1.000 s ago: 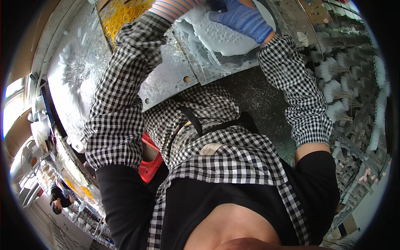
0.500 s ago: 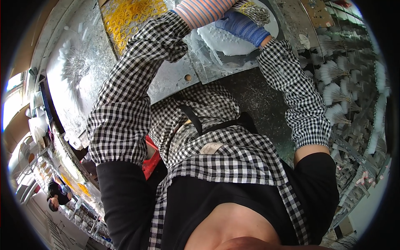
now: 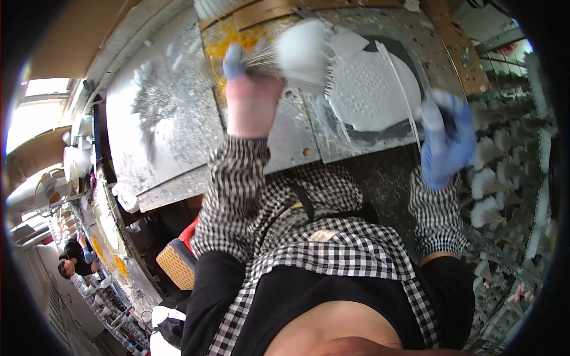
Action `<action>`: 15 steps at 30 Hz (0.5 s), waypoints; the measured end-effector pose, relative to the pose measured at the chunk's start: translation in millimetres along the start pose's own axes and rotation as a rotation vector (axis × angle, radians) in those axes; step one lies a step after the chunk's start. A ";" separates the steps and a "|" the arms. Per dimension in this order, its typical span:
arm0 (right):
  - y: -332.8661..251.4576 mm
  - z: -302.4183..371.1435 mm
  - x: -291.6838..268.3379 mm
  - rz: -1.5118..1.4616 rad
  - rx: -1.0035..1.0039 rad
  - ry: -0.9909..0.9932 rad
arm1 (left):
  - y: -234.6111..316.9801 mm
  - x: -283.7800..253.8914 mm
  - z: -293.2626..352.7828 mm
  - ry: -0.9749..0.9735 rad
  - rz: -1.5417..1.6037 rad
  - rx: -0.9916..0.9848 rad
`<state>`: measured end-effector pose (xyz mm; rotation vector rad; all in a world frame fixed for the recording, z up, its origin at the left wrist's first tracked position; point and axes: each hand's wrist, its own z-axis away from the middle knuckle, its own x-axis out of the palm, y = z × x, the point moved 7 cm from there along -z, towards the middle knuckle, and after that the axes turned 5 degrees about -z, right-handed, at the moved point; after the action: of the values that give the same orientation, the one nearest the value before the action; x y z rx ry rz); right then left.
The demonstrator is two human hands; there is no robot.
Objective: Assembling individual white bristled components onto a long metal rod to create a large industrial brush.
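Observation:
My left hand (image 3: 255, 98), in a pink glove with bluish fingertips, is closed round a bundle of thin wire stems with a white, fan-shaped head (image 3: 303, 52); motion blurs it. The bundle hangs over the bench, left of a flat round patch of white paste (image 3: 375, 89) with a pitted middle. My right hand (image 3: 446, 139), in a blue glove, is right of the paste, its fingers bent and smeared by motion. A thin white stick (image 3: 399, 80) slants across the paste toward this hand; whether they touch is unclear.
Yellow rubber bands (image 3: 228, 37) lie behind my left hand. Loose wire stems with white tufts (image 3: 163, 98) cover part of the left board. Racks of white-tufted bundles (image 3: 490, 184) stand at my right. Another person (image 3: 74, 261) works far off at the left.
My hands were together over the paste around a bundle of wire ends; now they are apart. The left has moved left with the bundle, the right toward me and to the right. The view has shifted.

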<state>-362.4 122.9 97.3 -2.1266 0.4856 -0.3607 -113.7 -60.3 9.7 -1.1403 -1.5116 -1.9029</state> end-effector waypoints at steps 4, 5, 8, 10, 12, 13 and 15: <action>7.5 25.7 13.2 -0.103 0.094 -0.074 | 2.3 -4.4 71.9 0.309 0.077 -0.106; 15.8 33.4 16.2 -0.066 0.122 -0.100 | -7.8 -7.0 86.1 0.395 0.050 -0.153; 25.3 46.5 20.0 0.011 0.227 -0.113 | -49.0 -36.0 97.4 0.466 0.110 -0.268; 27.0 48.7 28.1 0.038 0.271 -0.155 | -60.0 -49.8 108.2 0.460 0.199 -0.308; 25.1 48.3 32.4 0.028 0.284 -0.153 | -64.7 -61.9 124.8 0.565 0.210 -0.286; 25.9 48.7 32.9 -0.005 0.291 -0.141 | -67.9 -71.8 135.1 0.654 0.045 -0.410; 25.8 47.5 37.0 -0.043 0.301 -0.137 | -70.7 -81.8 138.2 0.659 -0.023 -0.375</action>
<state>-314.9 126.1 52.3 -1.8561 0.2863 -0.2901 -77.9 79.7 -90.0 -0.5238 -0.8346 -2.3254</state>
